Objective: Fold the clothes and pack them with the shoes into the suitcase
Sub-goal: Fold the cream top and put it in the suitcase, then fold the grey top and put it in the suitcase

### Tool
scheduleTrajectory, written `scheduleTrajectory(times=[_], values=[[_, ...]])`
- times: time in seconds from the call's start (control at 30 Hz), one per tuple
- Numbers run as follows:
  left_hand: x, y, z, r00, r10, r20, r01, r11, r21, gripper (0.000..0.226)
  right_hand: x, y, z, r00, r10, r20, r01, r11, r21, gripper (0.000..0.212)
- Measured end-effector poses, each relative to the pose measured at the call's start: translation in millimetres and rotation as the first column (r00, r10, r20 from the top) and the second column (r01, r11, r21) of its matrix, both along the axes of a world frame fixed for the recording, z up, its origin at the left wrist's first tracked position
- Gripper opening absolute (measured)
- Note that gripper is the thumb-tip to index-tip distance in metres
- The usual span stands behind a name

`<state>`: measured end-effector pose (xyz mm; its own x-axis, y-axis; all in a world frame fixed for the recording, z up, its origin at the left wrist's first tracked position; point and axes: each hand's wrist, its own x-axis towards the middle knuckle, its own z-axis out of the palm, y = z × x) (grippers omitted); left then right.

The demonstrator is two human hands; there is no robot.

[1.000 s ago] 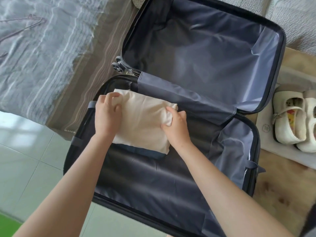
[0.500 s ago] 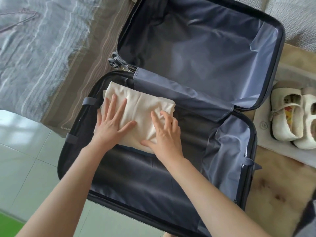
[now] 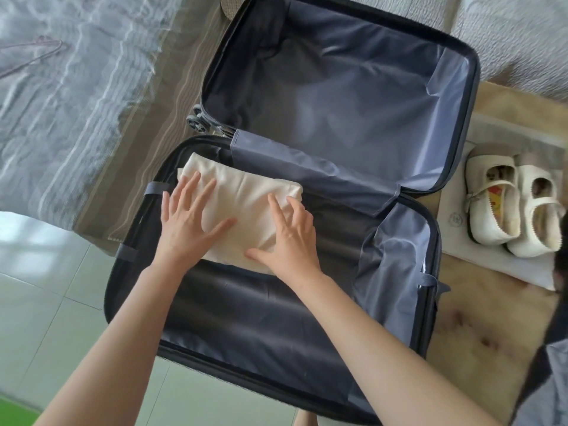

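Note:
A dark suitcase [image 3: 135, 302] lies open on the floor, its lid propped up behind with grey lining. A folded cream garment [image 3: 246, 195] lies in the far left corner of the near half. My left hand [image 3: 187, 222] presses flat on the garment's left part with fingers spread. Over on the garment's right part, my right hand [image 3: 289, 238] rests with its fingers straight. A pair of cream shoes [image 3: 510, 207] stands on a white mat to the right of the suitcase.
A bed with a grey striped cover [image 3: 61, 103] fills the upper left. Pale floor tiles [image 3: 46, 287] lie at the left. A tan fluffy rug [image 3: 479, 333] and the white mat [image 3: 455, 241] lie at the right. The suitcase wheels [image 3: 196, 121] stick out near the hinge.
Both hands let go of the garment's edges and now lie flat on top of it. The garment has settled lower into the far left corner of the suitcase.

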<state>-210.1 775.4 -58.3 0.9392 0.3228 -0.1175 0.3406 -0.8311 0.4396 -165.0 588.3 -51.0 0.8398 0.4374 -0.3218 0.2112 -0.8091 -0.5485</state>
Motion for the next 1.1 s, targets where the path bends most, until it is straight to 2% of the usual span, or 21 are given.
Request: scheduleTrajectory(times=[0.1,0.2,0.3,0.5,0.63,0.77,0.9,1.1], values=[[-0.8,-7.6,8.8,0.996,-0.016,0.084,0.014,1.0,0.018,0.066,-2.0,-7.4,4.5,0.996,-0.087,-0.024,0.088,0.994,0.062,0.105],[0.5,-14.0,18.0,0.991,-0.013,0.136,0.014,1.0,-0.007,0.057,-3.1,-15.1,11.9,0.983,-0.136,-0.124,0.155,0.975,0.158,0.103],[4.8,-22.5,28.0,0.991,-0.018,0.131,0.023,0.999,-0.036,0.049,-2.7,-29.0,21.7,0.957,-0.185,-0.222,0.239,0.938,0.251,0.096],[17.1,-79.1,61.1,0.998,0.0,0.064,0.015,0.97,-0.242,0.034,-0.6,-85.4,47.4,0.889,-0.286,-0.359,0.414,0.836,0.359,0.078],[25.8,-140.5,66.5,0.999,-0.025,0.021,0.031,0.933,-0.357,0.034,1.9,-142.1,60.8,0.843,-0.373,-0.387,0.511,0.778,0.366,0.072],[34.2,-211.8,77.0,0.998,-0.058,-0.009,0.051,0.936,-0.349,0.037,1.9,-199.1,66.5,0.797,-0.413,-0.44,0.577,0.737,0.352,0.064],[40.6,-289.6,80.9,0.994,-0.109,-0.014,0.093,0.902,-0.422,0.035,-3.5,-272.6,67.1,0.755,-0.462,-0.465,0.634,0.696,0.337,0.052],[47.5,-428.7,68.5,0.984,-0.173,-0.048,0.125,0.85,-0.512,0.036,-14.6,-427.5,48.9,0.652,-0.657,-0.378,0.753,0.618,0.226,0.046]])
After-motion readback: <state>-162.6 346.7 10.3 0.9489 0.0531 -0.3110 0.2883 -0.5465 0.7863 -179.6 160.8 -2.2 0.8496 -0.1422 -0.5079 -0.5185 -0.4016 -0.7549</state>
